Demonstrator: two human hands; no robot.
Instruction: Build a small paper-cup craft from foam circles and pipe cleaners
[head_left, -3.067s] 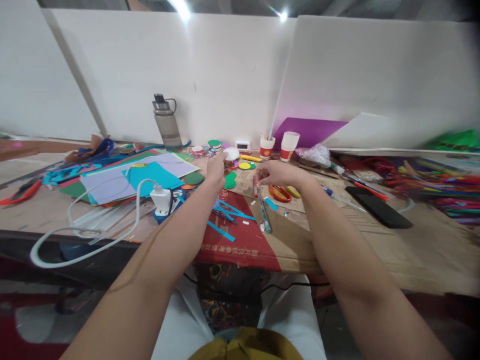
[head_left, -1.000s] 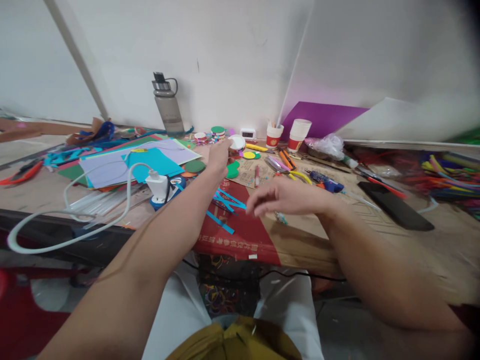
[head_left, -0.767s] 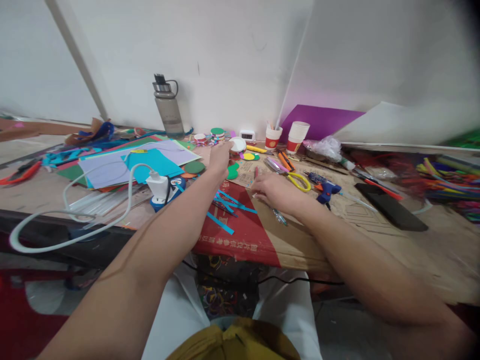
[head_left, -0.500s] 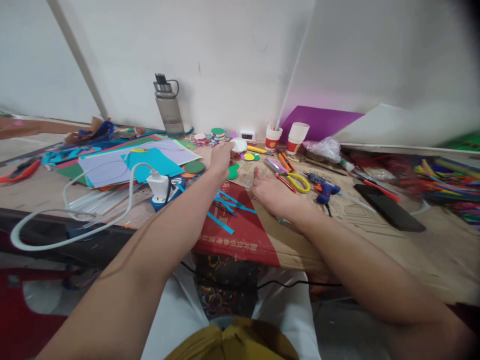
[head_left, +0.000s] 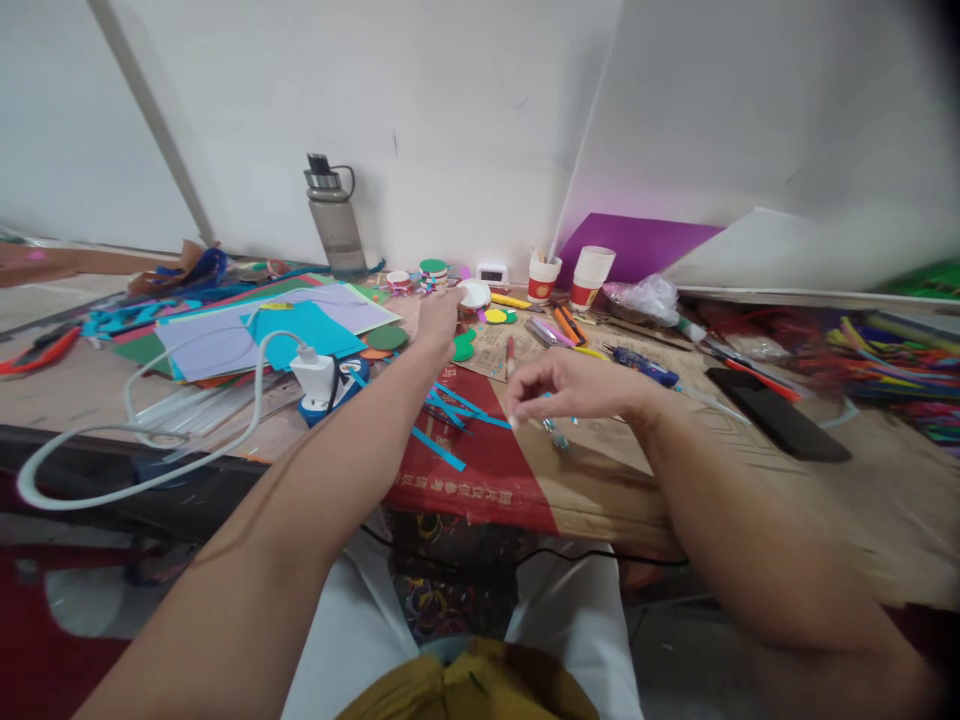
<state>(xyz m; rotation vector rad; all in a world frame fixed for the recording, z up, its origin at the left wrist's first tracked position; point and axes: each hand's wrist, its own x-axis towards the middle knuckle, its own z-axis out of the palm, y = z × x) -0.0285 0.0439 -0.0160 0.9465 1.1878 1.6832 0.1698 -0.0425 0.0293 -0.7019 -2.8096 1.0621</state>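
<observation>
My left hand (head_left: 437,322) reaches to the back of the table, its fingers at the edge of a white round disc (head_left: 475,294). The fingertips are partly hidden behind the hand, but they appear closed on the disc. My right hand (head_left: 562,385) hovers over the cardboard with loosely curled fingers, and nothing shows in it. Below it lies a small clear-and-teal object (head_left: 556,433) whose kind I cannot make out. A reddish pen-like stick (head_left: 511,355) lies just beyond the right fingers. Blue paper strips (head_left: 450,410) are scattered between my arms. Green paper circles (head_left: 463,346) lie near my left hand.
Coloured paper sheets (head_left: 300,330), a plugged-in white charger (head_left: 315,375) and a grey water bottle (head_left: 335,225) are on the left. Paper cups (head_left: 592,278), a blue glue gun (head_left: 645,367), a black phone (head_left: 776,413) and bundled colourful sticks (head_left: 892,350) are on the right.
My right hand has lifted off the cardboard and come slightly nearer to me, its fingers now curled. The teal object beneath it shows more. My left hand stays at the white disc.
</observation>
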